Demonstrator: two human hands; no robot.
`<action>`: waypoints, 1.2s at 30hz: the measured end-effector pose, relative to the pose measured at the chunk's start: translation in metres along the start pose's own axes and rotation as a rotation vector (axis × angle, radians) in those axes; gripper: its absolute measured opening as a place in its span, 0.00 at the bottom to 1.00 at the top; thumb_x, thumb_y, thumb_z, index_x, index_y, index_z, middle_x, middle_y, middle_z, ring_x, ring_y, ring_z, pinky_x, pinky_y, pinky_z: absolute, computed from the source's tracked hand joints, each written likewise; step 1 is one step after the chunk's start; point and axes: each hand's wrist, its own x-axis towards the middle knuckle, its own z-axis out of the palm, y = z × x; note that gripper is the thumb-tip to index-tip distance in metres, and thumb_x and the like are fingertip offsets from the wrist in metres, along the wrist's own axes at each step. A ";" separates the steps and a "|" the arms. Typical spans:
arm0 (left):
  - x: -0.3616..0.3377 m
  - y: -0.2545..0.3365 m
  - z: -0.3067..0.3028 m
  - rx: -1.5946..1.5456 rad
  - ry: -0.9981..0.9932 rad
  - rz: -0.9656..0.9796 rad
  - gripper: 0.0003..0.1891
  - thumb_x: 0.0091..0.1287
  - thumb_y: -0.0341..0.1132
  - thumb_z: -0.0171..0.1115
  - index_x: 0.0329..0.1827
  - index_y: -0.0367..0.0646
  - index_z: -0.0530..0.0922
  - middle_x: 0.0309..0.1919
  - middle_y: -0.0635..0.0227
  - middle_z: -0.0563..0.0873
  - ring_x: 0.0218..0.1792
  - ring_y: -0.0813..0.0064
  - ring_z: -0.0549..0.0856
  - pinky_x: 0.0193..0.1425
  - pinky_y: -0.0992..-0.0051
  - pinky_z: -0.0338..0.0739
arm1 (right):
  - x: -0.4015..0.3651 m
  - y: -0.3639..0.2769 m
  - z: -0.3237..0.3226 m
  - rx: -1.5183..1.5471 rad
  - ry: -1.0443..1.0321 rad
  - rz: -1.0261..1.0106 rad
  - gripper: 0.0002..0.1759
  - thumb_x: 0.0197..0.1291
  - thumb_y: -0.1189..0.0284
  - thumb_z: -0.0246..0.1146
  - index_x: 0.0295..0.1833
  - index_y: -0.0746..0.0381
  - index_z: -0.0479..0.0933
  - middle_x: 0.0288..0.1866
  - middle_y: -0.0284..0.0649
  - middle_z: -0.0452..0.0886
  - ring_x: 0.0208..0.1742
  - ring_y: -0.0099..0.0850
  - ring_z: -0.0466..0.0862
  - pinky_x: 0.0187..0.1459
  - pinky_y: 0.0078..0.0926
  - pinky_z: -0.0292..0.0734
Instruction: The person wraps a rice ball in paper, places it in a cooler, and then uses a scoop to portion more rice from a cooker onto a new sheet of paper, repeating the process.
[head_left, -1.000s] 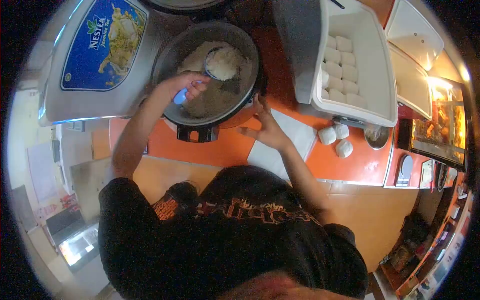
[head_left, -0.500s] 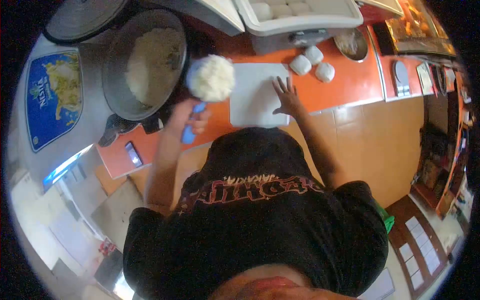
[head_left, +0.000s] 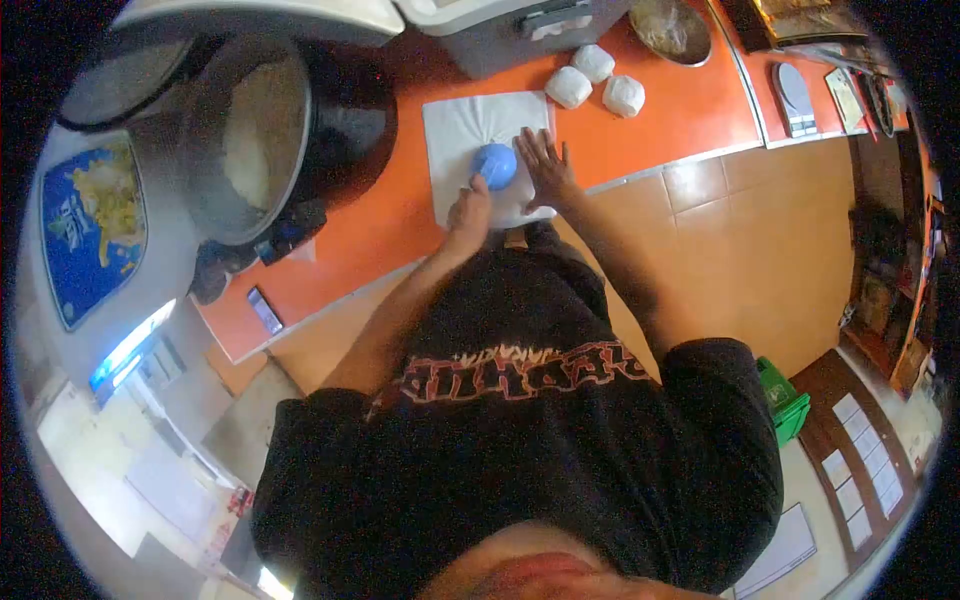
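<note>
1. The orange counter [head_left: 690,110] runs across the person's front and carries everything below.
2. The large pot [head_left: 208,145], at the left, has white rice [head_left: 250,150] inside.
3. The white sheet [head_left: 455,135] lies on the counter before the person's body, right of the pot and apart from it.
4. The right hand [head_left: 545,172] is wide open, fingers spread, laid palm down at the sheet's right edge, gripping nothing.
5. The left hand [head_left: 470,213] is closed around the scoop's handle, which it mostly hides.
6. The blue scoop [head_left: 495,167] is turned over above the middle of the sheet, its rounded back upward; what lies under it is hidden.
7. Three white bundles [head_left: 594,64] sit grouped just beyond the sheet's right side.
</note>
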 end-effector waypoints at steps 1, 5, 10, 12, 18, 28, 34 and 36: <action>0.011 -0.001 0.006 0.010 0.021 -0.012 0.14 0.78 0.35 0.46 0.59 0.34 0.65 0.40 0.42 0.86 0.38 0.40 0.88 0.40 0.48 0.85 | 0.006 0.001 -0.003 -0.002 -0.016 0.014 0.90 0.15 0.40 0.85 0.85 0.54 0.40 0.88 0.41 0.40 0.86 0.53 0.43 0.75 0.72 0.50; 0.007 -0.001 0.014 -0.108 -0.033 -0.052 0.14 0.78 0.36 0.45 0.58 0.34 0.65 0.38 0.41 0.86 0.37 0.38 0.88 0.41 0.46 0.84 | 0.010 0.000 0.004 -0.027 -0.025 0.026 0.90 0.17 0.39 0.84 0.85 0.55 0.39 0.88 0.44 0.40 0.86 0.54 0.43 0.74 0.73 0.51; 0.003 -0.015 -0.011 -0.203 0.057 -0.029 0.18 0.76 0.40 0.52 0.61 0.37 0.67 0.45 0.36 0.86 0.43 0.32 0.86 0.47 0.41 0.80 | 0.009 0.005 0.015 -0.002 0.044 0.000 0.90 0.17 0.40 0.85 0.85 0.55 0.37 0.88 0.44 0.38 0.86 0.56 0.42 0.74 0.74 0.53; -0.008 -0.015 -0.030 -0.315 0.239 -0.021 0.21 0.75 0.41 0.55 0.64 0.39 0.66 0.44 0.36 0.86 0.43 0.31 0.85 0.46 0.41 0.79 | 0.009 0.004 0.018 0.012 0.045 -0.003 0.90 0.17 0.40 0.85 0.85 0.55 0.38 0.88 0.44 0.38 0.86 0.55 0.41 0.73 0.74 0.53; -0.054 -0.008 -0.138 -0.553 0.825 0.251 0.27 0.75 0.38 0.60 0.69 0.32 0.62 0.52 0.40 0.79 0.56 0.44 0.82 0.60 0.53 0.76 | -0.020 0.013 -0.005 0.175 0.082 -0.005 0.79 0.27 0.45 0.84 0.85 0.50 0.45 0.89 0.39 0.37 0.87 0.50 0.40 0.73 0.74 0.53; -0.086 -0.124 -0.355 0.294 1.556 -0.015 0.18 0.70 0.36 0.66 0.57 0.35 0.76 0.47 0.50 0.85 0.47 0.50 0.85 0.56 0.55 0.78 | -0.069 0.036 0.038 -0.037 0.386 -0.466 0.14 0.60 0.66 0.67 0.53 0.48 0.85 0.62 0.32 0.85 0.69 0.30 0.77 0.70 0.55 0.63; -0.086 -0.034 -0.200 -0.267 0.570 0.450 0.08 0.66 0.32 0.68 0.46 0.42 0.83 0.41 0.56 0.87 0.44 0.57 0.86 0.50 0.60 0.80 | -0.060 0.028 0.021 0.202 0.312 -0.249 0.11 0.65 0.64 0.64 0.50 0.52 0.85 0.52 0.37 0.88 0.57 0.34 0.85 0.69 0.53 0.65; -0.061 -0.032 -0.128 -0.274 0.262 0.513 0.14 0.61 0.31 0.69 0.51 0.43 0.83 0.43 0.54 0.88 0.47 0.53 0.86 0.53 0.57 0.80 | -0.063 0.020 -0.020 0.335 0.161 -0.123 0.10 0.64 0.63 0.66 0.47 0.53 0.85 0.48 0.39 0.89 0.51 0.38 0.87 0.65 0.50 0.69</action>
